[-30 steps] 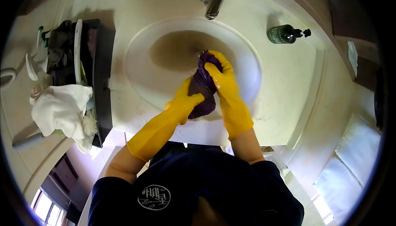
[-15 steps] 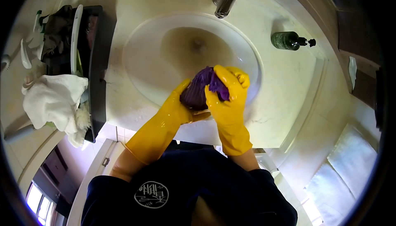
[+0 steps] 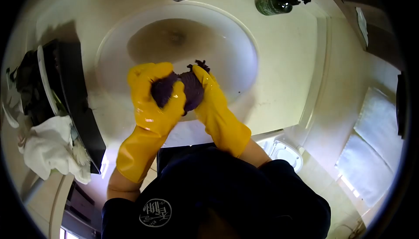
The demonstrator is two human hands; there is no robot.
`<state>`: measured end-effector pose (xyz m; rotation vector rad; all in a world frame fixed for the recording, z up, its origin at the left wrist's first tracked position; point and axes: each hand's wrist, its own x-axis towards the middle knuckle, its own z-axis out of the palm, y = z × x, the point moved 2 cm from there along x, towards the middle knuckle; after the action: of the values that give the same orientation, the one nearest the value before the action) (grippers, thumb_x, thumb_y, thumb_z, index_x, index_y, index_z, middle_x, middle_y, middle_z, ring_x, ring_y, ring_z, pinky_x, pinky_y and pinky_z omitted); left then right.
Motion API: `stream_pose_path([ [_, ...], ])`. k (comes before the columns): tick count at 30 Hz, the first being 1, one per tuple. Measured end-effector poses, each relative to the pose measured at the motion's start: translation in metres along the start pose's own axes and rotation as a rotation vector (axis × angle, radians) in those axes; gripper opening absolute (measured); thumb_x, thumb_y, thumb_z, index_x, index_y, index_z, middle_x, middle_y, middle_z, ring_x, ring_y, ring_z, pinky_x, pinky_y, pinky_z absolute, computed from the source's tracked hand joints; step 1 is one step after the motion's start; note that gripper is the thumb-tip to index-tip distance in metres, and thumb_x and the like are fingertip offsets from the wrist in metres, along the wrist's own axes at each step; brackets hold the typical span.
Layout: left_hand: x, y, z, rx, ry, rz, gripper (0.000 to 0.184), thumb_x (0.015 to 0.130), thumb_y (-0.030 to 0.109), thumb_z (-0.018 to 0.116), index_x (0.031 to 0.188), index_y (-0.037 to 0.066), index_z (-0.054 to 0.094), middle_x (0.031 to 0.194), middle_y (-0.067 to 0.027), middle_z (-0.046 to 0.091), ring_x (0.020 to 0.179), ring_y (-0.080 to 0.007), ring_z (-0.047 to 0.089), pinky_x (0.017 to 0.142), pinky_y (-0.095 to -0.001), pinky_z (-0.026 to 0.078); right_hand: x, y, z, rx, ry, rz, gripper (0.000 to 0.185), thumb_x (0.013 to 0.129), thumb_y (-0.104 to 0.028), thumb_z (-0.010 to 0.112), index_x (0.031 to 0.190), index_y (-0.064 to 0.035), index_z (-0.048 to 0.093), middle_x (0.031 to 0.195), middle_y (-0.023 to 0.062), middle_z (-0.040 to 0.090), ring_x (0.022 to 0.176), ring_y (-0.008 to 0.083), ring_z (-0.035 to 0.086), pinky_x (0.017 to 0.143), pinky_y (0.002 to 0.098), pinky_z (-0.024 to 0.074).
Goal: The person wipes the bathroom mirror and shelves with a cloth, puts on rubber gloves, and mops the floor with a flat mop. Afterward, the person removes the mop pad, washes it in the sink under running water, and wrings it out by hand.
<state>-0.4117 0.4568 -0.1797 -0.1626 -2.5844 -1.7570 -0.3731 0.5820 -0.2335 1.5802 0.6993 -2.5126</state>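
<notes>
Now yellow-rubber-gloved left hand (image 3: 150, 99) and right hand (image 3: 214, 106) clasp crumpled purple cloth (image 3: 192, 90), fingers curled; best squeezed inside oval white basin (image 3: 238, 51).

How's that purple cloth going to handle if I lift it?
The purple cloth should be floppy, as it bunches between the left hand and right hand. It's probably slippery, given the wet-looking shine on the yellow gloves. With brownish water in the sink, it may be soaked and heavy for its size.
</notes>
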Motion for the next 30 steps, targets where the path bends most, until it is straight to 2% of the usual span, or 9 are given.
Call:
stream_pose_path([
  [1, 0.003, 0.006, 0.003, 0.100, -0.025, 0.169, 0.032, 0.064, 0.005, 0.070, 0.095, 0.008, 0.063, 0.093, -0.0124, 0.055, 0.089, -0.0299, 0.054, 0.080, -0.0369, 0.045, 0.006, -0.001, -0.007, 0.007, 0.007, -0.007, 0.021, 0.086, -0.017, 0.065, 0.102, -0.0059, 0.060, 0.090, 0.0050, 0.063, 0.082, 0.0164, 0.060, 0.074, 0.0295, 0.0501],
  [3, 0.005, 0.028, 0.010, 0.144, -0.171, 0.384, 0.036, 0.064, 0.002, 0.070, 0.099, 0.006, 0.060, 0.094, -0.0113, 0.056, 0.083, -0.0298, 0.055, 0.077, -0.0352, 0.046, 0.013, -0.005, -0.016, 0.045, -0.214, 0.289, 0.015, 0.086, -0.021, 0.065, 0.096, -0.0102, 0.061, 0.083, 0.0036, 0.062, 0.077, 0.0161, 0.060, 0.070, 0.0296, 0.0504],
  [7, -0.009, 0.032, 0.044, 0.027, -0.205, 0.392, 0.036, 0.058, 0.007, 0.071, 0.093, 0.006, 0.064, 0.086, -0.0107, 0.056, 0.076, -0.0300, 0.053, 0.065, -0.0383, 0.045, 0.007, -0.045, -0.040, -0.197, -0.048, 0.403, 0.015, 0.086, -0.025, 0.065, 0.092, -0.0113, 0.061, 0.082, 0.0020, 0.062, 0.077, 0.0149, 0.059, 0.070, 0.0275, 0.0493],
  [8, -0.015, 0.029, 0.056, -0.008, -0.256, 0.475, 0.036, 0.057, 0.010, 0.071, 0.093, 0.007, 0.065, 0.083, -0.0098, 0.055, 0.075, -0.0289, 0.053, 0.062, -0.0382, 0.044, -0.013, -0.059, -0.023, -0.386, 0.041, 0.225, 0.016, 0.084, -0.025, 0.066, 0.093, -0.0122, 0.061, 0.081, 0.0020, 0.061, 0.076, 0.0160, 0.059, 0.071, 0.0275, 0.0489],
  [11, -0.022, 0.036, 0.089, -0.039, -0.246, 0.576, 0.033, 0.056, 0.016, 0.069, 0.088, 0.009, 0.065, 0.078, -0.0076, 0.052, 0.071, -0.0260, 0.052, 0.056, -0.0371, 0.042, 0.011, -0.085, -0.053, -0.542, 0.018, 0.384, 0.017, 0.082, -0.022, 0.067, 0.094, -0.0128, 0.060, 0.081, 0.0024, 0.060, 0.076, 0.0168, 0.059, 0.071, 0.0271, 0.0487],
  [13, -0.026, 0.041, 0.107, -0.033, -0.194, 0.584, 0.029, 0.056, 0.018, 0.068, 0.083, 0.010, 0.064, 0.075, -0.0063, 0.050, 0.069, -0.0241, 0.051, 0.053, -0.0360, 0.040, 0.005, -0.086, -0.052, -0.856, 0.093, -0.007, 0.023, 0.083, -0.015, 0.063, 0.101, -0.0052, 0.054, 0.086, 0.0055, 0.057, 0.077, 0.0175, 0.055, 0.073, 0.0292, 0.0463],
  [15, -0.031, 0.046, 0.124, 0.028, -0.119, 0.699, 0.021, 0.057, 0.020, 0.065, 0.075, 0.012, 0.059, 0.071, -0.0046, 0.046, 0.065, -0.0215, 0.047, 0.051, -0.0334, 0.038, 0.027, -0.109, -0.070, -0.576, -0.026, 0.324, 0.024, 0.079, -0.013, 0.067, 0.100, -0.0106, 0.055, 0.081, 0.0040, 0.058, 0.074, 0.0166, 0.058, 0.067, 0.0289, 0.0497],
  [24, -0.045, 0.053, 0.166, 0.066, -0.042, 0.769, 0.016, 0.061, 0.024, 0.064, 0.064, 0.016, 0.052, 0.065, -0.0022, 0.043, 0.060, -0.0193, 0.043, 0.047, -0.0315, 0.033, 0.025, -0.144, -0.044, -0.977, 0.058, 0.210, 0.022, 0.074, -0.007, 0.064, 0.094, -0.0043, 0.054, 0.075, 0.0054, 0.056, 0.066, 0.0160, 0.056, 0.062, 0.0280, 0.0475],
  [30, -0.050, 0.047, 0.174, -0.097, -0.073, 0.803, 0.013, 0.065, 0.025, 0.063, 0.064, 0.015, 0.054, 0.065, -0.0012, 0.046, 0.060, -0.0193, 0.046, 0.047, -0.0325, 0.033, 0.040, -0.138, -0.040, -1.292, -0.116, 0.304, 0.016, 0.073, -0.012, 0.061, 0.084, -0.0035, 0.055, 0.071, 0.0055, 0.054, 0.065, 0.0139, 0.053, 0.060, 0.0263, 0.0433],
])
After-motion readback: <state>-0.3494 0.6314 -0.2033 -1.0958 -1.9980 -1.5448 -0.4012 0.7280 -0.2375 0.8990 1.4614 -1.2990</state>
